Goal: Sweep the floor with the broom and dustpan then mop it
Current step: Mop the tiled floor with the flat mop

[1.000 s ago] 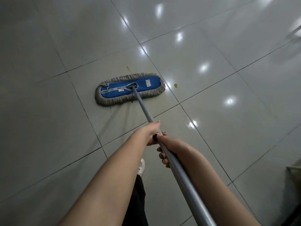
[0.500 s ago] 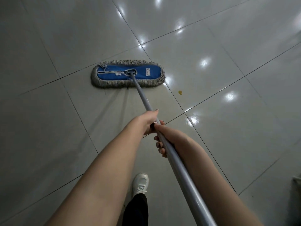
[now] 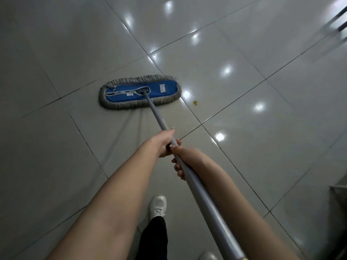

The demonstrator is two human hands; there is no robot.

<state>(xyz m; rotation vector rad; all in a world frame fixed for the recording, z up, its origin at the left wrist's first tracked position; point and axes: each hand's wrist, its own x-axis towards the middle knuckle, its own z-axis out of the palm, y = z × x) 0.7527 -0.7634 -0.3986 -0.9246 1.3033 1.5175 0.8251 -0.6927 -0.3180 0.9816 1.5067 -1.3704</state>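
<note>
Drawing the mop head (image 3: 139, 92) back a little toward the feet since half a second ago. Seeing everything through the head camera only. Gripping the grey pole (image 3: 206, 203) with both hands and curling the fingers round it. Placing the left hand (image 3: 164, 142) nearer the mop head and the right hand (image 3: 185, 156) just behind, touching it. Keeping the mop head flat on the tiled floor (image 3: 56, 53), at 11 o'clock from the hands. Judging the mopping stage to be under way, seeing no broom or dustpan. Advising even downward pressure and overlapping passes. Steering next, probably, toward the yellow spot (image 3: 195, 103) near the mop head's right end, at its 3 o'clock, not yet wiped. Leaving faint wet streaks between mop head and hands. Stepping with a white shoe (image 3: 158, 205) at 6 o'clock, so watching for slick tiles. Noticing a grey edge (image 3: 338, 194) at 4 o'clock and blurred dark bars (image 3: 338, 17) at 1 o'clock. Finding both too unclear to name, though possibly limiting the swing.
</note>
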